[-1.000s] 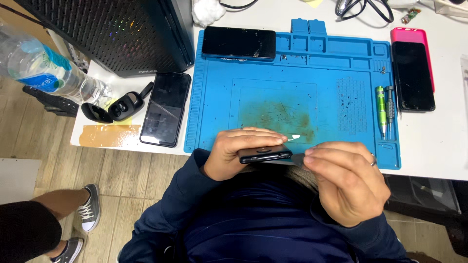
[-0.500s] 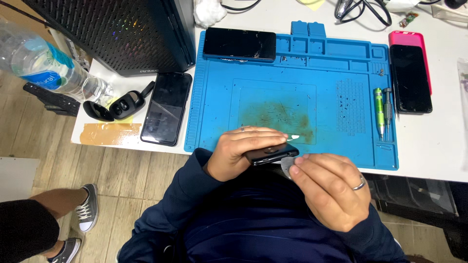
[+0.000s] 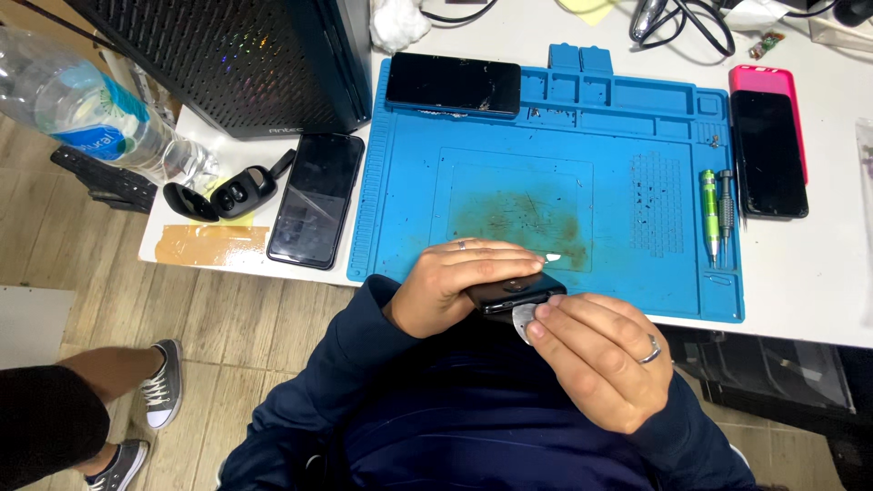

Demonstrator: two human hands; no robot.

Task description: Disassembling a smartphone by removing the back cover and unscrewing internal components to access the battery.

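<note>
Right hand (image 3: pixel 600 359) shifted lower, gripping pick (image 3: pixel 522 321), left hand (image 3: pixel 464 282) clasping dark phone (image 3: pixel 518 293), long axis left-right

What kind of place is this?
Probably a phone repair bench: a blue silicone work mat, two small screwdrivers, several black phones, and a left hand holding another dark phone.

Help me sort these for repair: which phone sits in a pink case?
The phone at the table's right edge, beside the blue mat; the others show no pink.

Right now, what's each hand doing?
Left hand: closed around a black phone.
Right hand: pinching a grey pick against the phone's edge.
</note>
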